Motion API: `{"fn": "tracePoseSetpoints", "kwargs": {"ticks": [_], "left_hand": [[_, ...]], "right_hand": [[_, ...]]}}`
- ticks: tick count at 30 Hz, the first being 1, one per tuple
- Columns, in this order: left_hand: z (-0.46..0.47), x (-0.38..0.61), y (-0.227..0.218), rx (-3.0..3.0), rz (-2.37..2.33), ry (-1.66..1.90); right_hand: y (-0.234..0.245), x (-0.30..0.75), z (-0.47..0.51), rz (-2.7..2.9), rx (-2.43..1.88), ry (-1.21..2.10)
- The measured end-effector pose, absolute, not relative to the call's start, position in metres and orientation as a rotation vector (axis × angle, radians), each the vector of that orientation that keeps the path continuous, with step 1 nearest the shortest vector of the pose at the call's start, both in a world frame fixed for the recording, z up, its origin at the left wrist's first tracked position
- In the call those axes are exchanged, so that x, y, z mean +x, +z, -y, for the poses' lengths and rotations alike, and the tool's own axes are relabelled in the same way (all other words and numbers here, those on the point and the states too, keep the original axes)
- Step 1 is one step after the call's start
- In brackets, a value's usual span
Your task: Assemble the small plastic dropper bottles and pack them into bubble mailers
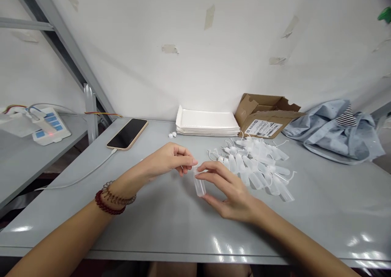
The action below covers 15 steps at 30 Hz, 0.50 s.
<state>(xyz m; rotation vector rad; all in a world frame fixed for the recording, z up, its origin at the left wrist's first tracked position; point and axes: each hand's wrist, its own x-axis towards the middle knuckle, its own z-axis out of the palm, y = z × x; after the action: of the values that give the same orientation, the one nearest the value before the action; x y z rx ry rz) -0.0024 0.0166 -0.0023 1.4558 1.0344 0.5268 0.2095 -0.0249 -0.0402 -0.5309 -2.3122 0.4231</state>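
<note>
The right hand (226, 191) has its fingers clamped on a small translucent bottle (200, 186), thumb low on its side and fingertips near the top. The bottle is held near the middle of the desk (152, 232), slightly tilted, with its mouth end up. The left hand (180, 159) meets it there: thumb and index finger are together at the bottle's mouth, though what they pinch, if anything, is too small to tell. 2 coiled bracelets (110, 201), 1 brown and 1 dark red, circle the left wrist.

Just beyond the right hand lies a pile of similar bottles (259, 163), many with thin, curved white tips. Behind the pile stands an open cardboard box (269, 116) with a printed label, touching a stack of white envelopes (207, 123). 2 small white pieces (172, 135) sit left of the stack. Farther left, a phone (128, 134) lies face up, plugged into a white cable (85, 177). A pale blue cloth (332, 126) is bunched at right.
</note>
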Motion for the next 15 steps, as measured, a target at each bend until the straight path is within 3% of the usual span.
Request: {"fn": "tracePoseSetpoints", "kwargs": {"ticks": [15], "left_hand": [[-0.0149,-0.007,0.0001,1.437,-0.926,0.442]], "right_hand": [[-0.0393,0.2082,0.0263,2.237,-0.644,0.433]]}}
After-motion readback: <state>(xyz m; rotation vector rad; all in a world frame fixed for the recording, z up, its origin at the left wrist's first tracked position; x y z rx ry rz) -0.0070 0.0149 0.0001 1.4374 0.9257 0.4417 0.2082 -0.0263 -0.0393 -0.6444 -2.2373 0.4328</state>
